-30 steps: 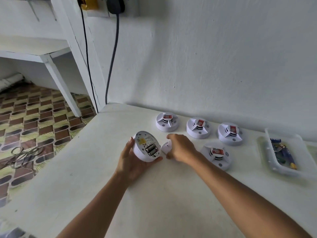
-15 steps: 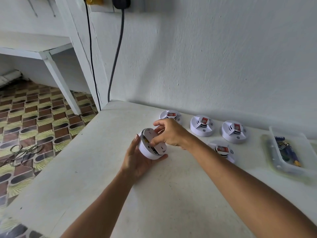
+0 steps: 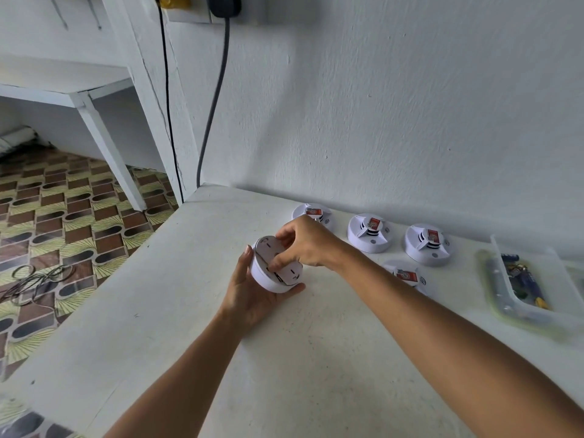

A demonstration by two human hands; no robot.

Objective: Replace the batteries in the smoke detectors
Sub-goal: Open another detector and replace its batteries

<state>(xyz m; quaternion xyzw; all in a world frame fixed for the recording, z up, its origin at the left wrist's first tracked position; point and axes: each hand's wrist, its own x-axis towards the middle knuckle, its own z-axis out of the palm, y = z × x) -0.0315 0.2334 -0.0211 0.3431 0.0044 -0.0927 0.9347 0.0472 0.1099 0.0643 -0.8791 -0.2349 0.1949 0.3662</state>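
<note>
Smoke detector gripped by left hand | right hand now presses cover on, previously off

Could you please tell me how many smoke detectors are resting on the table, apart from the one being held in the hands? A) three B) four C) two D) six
B: three detectors sit in a row by the wall, the first partly behind the right hand, then the second and third, and a fourth lies nearer; the left hand cradles the held detector.
</note>
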